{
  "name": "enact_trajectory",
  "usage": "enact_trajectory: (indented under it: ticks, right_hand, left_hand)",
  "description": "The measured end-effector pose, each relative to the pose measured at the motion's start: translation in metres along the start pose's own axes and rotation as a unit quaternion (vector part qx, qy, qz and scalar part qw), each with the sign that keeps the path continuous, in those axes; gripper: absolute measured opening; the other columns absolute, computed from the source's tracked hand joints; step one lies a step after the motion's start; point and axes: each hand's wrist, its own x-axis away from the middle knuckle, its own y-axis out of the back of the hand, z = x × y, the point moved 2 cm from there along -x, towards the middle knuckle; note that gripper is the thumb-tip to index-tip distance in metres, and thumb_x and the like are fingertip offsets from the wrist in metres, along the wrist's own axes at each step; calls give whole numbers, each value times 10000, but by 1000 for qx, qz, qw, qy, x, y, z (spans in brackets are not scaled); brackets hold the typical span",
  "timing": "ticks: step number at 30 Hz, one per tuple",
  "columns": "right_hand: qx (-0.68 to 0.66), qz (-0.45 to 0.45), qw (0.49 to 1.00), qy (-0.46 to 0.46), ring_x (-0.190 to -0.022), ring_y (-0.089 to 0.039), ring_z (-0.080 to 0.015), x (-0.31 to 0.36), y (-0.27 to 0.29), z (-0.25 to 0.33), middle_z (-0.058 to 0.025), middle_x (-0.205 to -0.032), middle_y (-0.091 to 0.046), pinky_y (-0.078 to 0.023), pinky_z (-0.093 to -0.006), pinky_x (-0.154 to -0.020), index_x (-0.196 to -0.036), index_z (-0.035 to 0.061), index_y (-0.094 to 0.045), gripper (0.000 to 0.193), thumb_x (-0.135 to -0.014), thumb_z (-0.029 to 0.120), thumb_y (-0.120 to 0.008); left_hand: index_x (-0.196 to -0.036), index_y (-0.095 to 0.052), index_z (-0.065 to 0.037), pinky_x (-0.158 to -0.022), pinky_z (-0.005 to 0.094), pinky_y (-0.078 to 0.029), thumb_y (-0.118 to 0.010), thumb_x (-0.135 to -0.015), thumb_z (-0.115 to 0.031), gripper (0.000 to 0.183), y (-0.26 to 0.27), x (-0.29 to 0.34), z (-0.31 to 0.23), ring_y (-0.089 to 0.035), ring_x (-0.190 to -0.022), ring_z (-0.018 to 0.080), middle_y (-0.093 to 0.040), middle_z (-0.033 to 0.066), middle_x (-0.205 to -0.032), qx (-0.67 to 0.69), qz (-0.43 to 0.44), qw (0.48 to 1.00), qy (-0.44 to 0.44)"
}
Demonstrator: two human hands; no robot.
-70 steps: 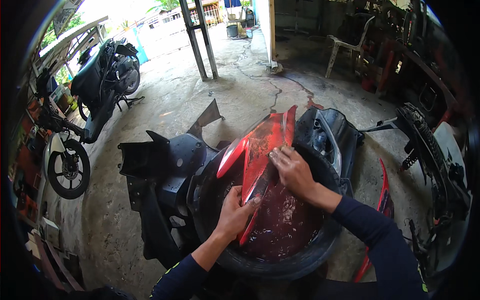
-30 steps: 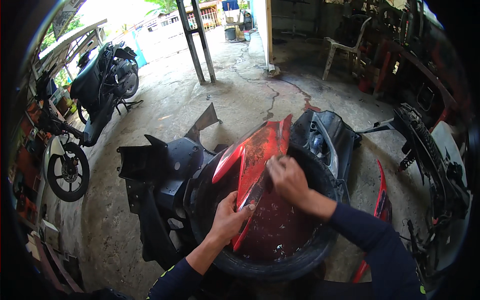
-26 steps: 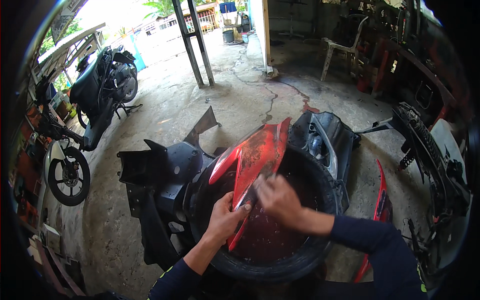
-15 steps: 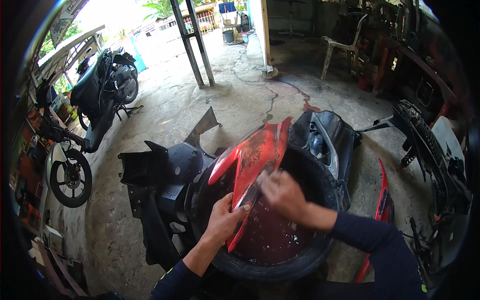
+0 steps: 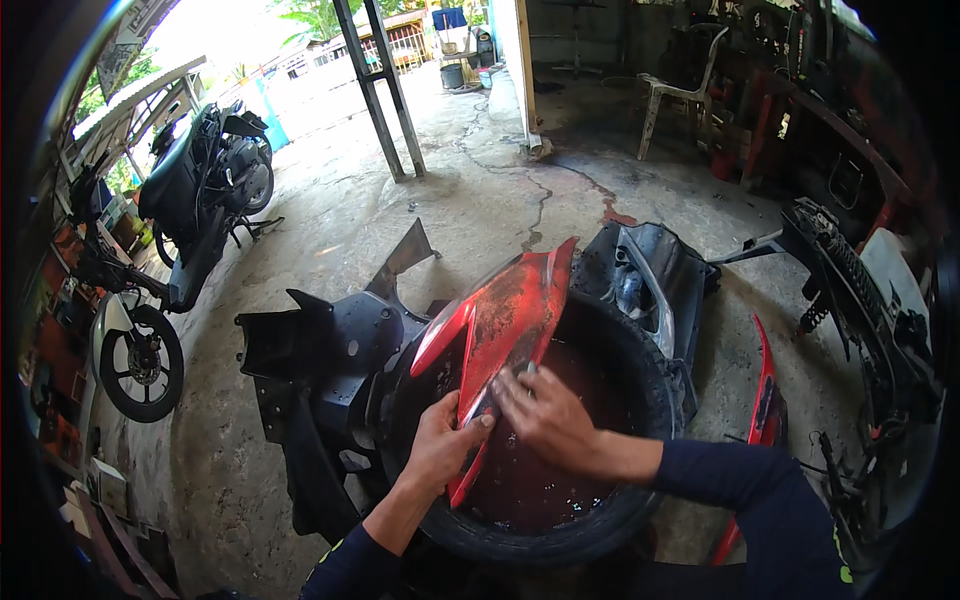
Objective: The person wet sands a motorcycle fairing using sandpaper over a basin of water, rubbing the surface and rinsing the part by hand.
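Note:
A red motorcycle fairing panel (image 5: 515, 305), smeared with brown dirt, is held tilted above a round black tub (image 5: 560, 545) of dark reddish water. My left hand (image 5: 440, 440) grips the panel's lower end, thumb on its face. Against the panel's dark lower edge, my right hand (image 5: 550, 415) presses with bent fingers. A small greyish bit shows at those fingertips, too little to name. Bubbles float on the water below my hands.
Black plastic body parts (image 5: 345, 340) lie left of the tub, and another dark part (image 5: 645, 275) sits behind it. A second red panel (image 5: 768, 390) is to the right, near a motorcycle frame (image 5: 840, 270). A motorcycle (image 5: 200, 190) stands at far left; a plastic chair (image 5: 685, 88) is behind.
My right hand has moved slightly down and left along the panel and is less blurred. The left hand keeps its grip; the panel has shifted slightly left.

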Motion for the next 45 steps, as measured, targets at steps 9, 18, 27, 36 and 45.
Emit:
enact_trajectory:
  ticks: [9,18,27,36,45]
  right_hand:
    - [-1,-4,1000,1,-994,-651,-267,-1,-6,-14,-182,-1202,-694,-506,-408,-907,-1216,-49,-670,420,-829,91,-587]
    - [-14,4,1000,-15,-967,-661,-268,-7,-4,-3,-201,-1165,-706,-514,-392,-894,-1203,-58,-674,439,-802,92,-578]
    - [52,53,997,-35,-990,-653,-256,-1,-14,-26,-190,-1229,-683,-504,-384,-877,-1233,-57,-654,437,-841,116,-565]
    - [18,233,946,-225,-839,-691,-310,15,-15,-88,-170,-894,-733,-539,-431,-819,-1520,59,-446,728,-816,125,-617]
    - [-138,259,930,-221,-622,-671,-401,26,-30,-68,-208,-655,-648,-560,-525,-649,-1629,98,-138,1025,-740,152,-645]
  left_hand:
    - [-1284,-567,18,-806,240,-523,-713,-939,-54,382,3,-3,0,-626,-908,55,-682,21,-1047,3,3,1000,1]
    - [-1263,-583,26,-799,233,-513,-736,-929,-80,381,4,-7,-1,-622,-891,52,-679,15,-1031,14,4,1000,-8]
    - [-1268,-574,35,-801,249,-507,-725,-910,-41,396,9,-6,5,-608,-893,75,-668,26,-1048,-13,10,1000,2]
    - [-1268,-583,36,-788,242,-489,-722,-905,-37,395,17,-9,20,-591,-873,64,-663,14,-1005,-63,-6,997,-43]
    - [-1318,-556,35,-865,234,-507,-747,-909,-49,460,15,-13,14,-621,-941,57,-681,22,-1083,-45,16,999,-26]
